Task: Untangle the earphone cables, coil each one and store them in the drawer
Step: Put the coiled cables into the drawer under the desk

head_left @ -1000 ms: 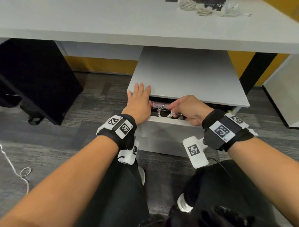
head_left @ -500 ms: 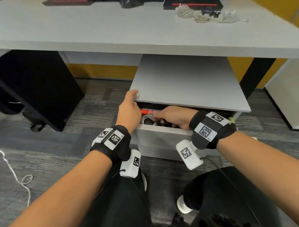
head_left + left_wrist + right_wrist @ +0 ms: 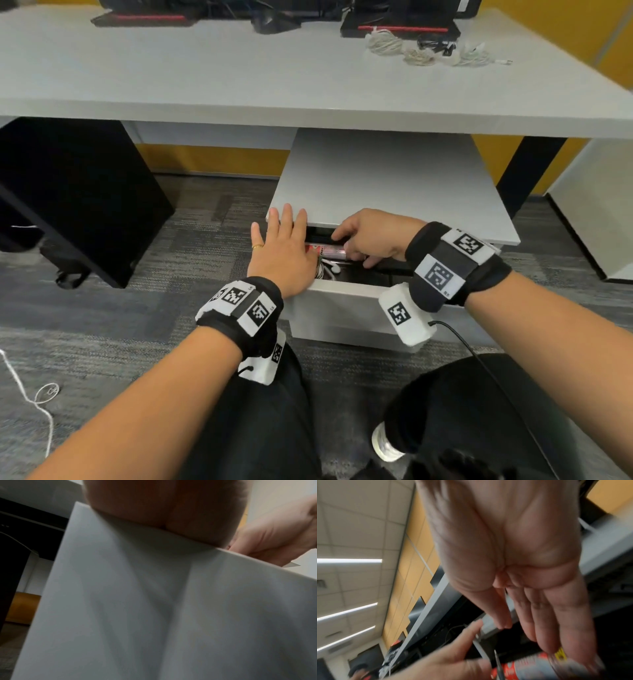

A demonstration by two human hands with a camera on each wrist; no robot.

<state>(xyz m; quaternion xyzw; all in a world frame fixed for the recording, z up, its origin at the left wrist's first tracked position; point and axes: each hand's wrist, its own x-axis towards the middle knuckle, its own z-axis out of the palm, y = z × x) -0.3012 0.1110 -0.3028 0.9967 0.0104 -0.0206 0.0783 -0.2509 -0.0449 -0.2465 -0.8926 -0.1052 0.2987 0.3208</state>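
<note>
1. In the head view, a loose white cord (image 3: pixel 32 401) lies on the grey carpet (image 3: pixel 137 308) at far left, with a small loop in it.
2. The left hand (image 3: pixel 282 255) lies flat, fingers straight and spread, with its heel on the front edge of the drawer (image 3: pixel 342 308) and its fingertips reaching the front edge of the cabinet top (image 3: pixel 387 178); it grips nothing. A gold ring sits on one finger. In the left wrist view the palm (image 3: pixel 164 507) presses on the white drawer front (image 3: pixel 154 601).
3. Just right of that hand, inside the part-open drawer, a white earphone cable (image 3: pixel 327 269) lies bundled against the left end, one earbud showing. Its coils are partly hidden by the hand.
4. Behind it lies a red and grey tube (image 3: pixel 329 251), on its side.
5. The right hand (image 3: pixel 373 238) reaches into the drawer from the right. In the right wrist view its fingers (image 3: pixel 556 622) are straight and close together, tips near the tube (image 3: pixel 539 666), holding nothing.
6. The white desk (image 3: pixel 239 85) spans the room above the cabinet; yellow wall panels show behind it.
7. At the desk's far right, beside black equipment with red stripes, lie four coiled cable bundles (image 3: pixel 424 51): three pale, one black.
8. Counted: two hands, one drawer open, one earphone cable visible inside, four bundles on the desk.
</note>
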